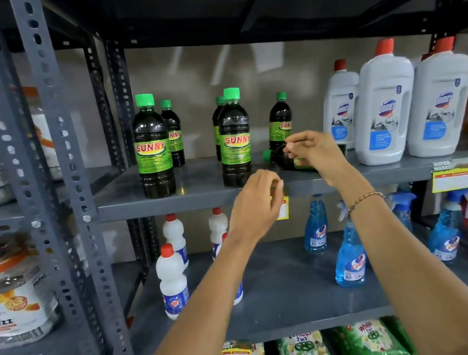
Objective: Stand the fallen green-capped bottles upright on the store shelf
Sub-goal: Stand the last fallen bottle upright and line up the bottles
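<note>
Several dark green-capped "SUNNY" bottles stand upright on the grey shelf (199, 194): one at the front left (152, 149), one at the front middle (234, 142), one further back on the right (280, 121). A fallen bottle (279, 158) lies on its side, green cap pointing left, mostly hidden behind my right hand (317, 154). That hand hovers over the lying bottle with fingers curled; whether it grips the bottle I cannot tell. My left hand (255, 204) hangs in front of the shelf's front edge, fingers loosely bent, holding nothing.
Big white red-capped bottles (384, 111) crowd the shelf's right side. A perforated grey upright (58, 169) bounds the left. Below stand small white bottles (172, 282) and blue spray bottles (350, 254). A yellow price tag (452, 177) hangs on the shelf edge.
</note>
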The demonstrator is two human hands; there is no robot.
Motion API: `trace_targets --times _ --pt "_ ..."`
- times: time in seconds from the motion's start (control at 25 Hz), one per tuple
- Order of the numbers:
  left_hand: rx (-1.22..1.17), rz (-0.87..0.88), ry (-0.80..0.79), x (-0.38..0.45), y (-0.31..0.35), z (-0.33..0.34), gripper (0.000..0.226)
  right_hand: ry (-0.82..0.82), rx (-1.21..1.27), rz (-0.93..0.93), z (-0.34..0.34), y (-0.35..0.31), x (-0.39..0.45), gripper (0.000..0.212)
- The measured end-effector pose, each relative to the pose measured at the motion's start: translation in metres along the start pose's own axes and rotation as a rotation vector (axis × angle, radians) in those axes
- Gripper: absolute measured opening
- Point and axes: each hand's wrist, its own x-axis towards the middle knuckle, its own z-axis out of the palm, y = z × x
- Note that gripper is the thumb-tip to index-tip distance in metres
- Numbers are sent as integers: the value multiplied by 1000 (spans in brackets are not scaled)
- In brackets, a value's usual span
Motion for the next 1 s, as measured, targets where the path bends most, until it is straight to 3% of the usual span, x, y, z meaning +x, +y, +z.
trace_targets --times 0.08,0.2,0.28,0.36,0.48,0.6,0.76,0.88,1.0 --pt "71 49 7 9 8 22 12 116 -83 -73 -15 -7 10 13" --pt "270 31 67 18 13 56 17 214 -427 -180 -39 -11 25 10" --pt "469 -18 29 17 11 75 28 108 -684 -153 -51 -8 33 31" --pt "625 -72 -23 14 9 87 36 -123 -877 -77 -59 1 41 54" --pt "721 -57 0 12 2 91 36 -381 -1101 16 -58 10 52 70" --pt "744 -60 30 11 -1 95 36 -371 -1301 -34 -56 20 61 79" --pt "758 -43 86 10 -1 96 35 -71 -1194 -185 -49 33 50 55" --pt "746 -42 98 12 0 95 33 80 -1016 -223 -44 37 44 60" --pt "737 -41 99 14 1 93 32 211 -626 -140 -40 38 44 65"
